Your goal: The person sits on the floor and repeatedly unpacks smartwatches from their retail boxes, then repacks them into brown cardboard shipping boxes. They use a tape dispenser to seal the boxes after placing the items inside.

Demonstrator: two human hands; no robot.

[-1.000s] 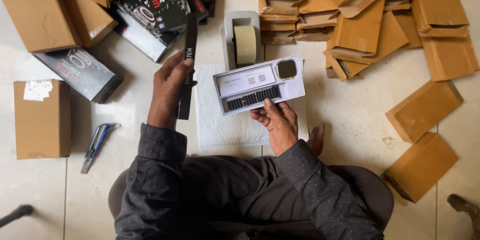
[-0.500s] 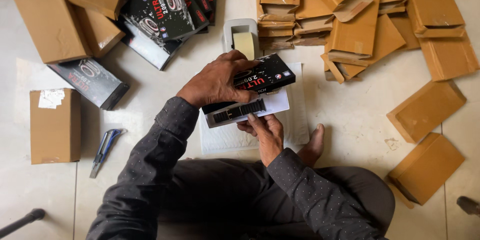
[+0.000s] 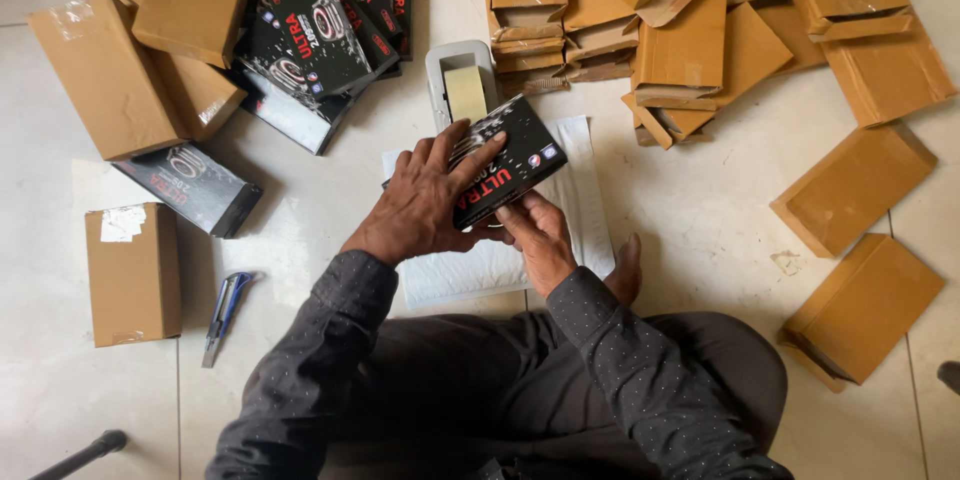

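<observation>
I sit on a tiled floor and hold a flat black product box (image 3: 510,165) with red and white print in both hands, above a white padded envelope (image 3: 500,260) lying in front of my legs. My left hand (image 3: 425,202) lies flat over the box's top and left side, fingers spread. My right hand (image 3: 540,235) grips the box from below at its near edge. The box is tilted, its far end pointing up and to the right.
A tape dispenser (image 3: 462,85) stands just beyond the envelope. More black boxes (image 3: 320,30) and brown cartons (image 3: 110,80) lie at the upper left, flat brown cardboard mailers (image 3: 700,30) at the upper right and right. A utility knife (image 3: 225,315) and a small carton (image 3: 132,272) lie at left.
The white inner tray seen a second ago is now covered by the black lid. My left hand brought the lid over from the left and now presses on top of the closed box.
</observation>
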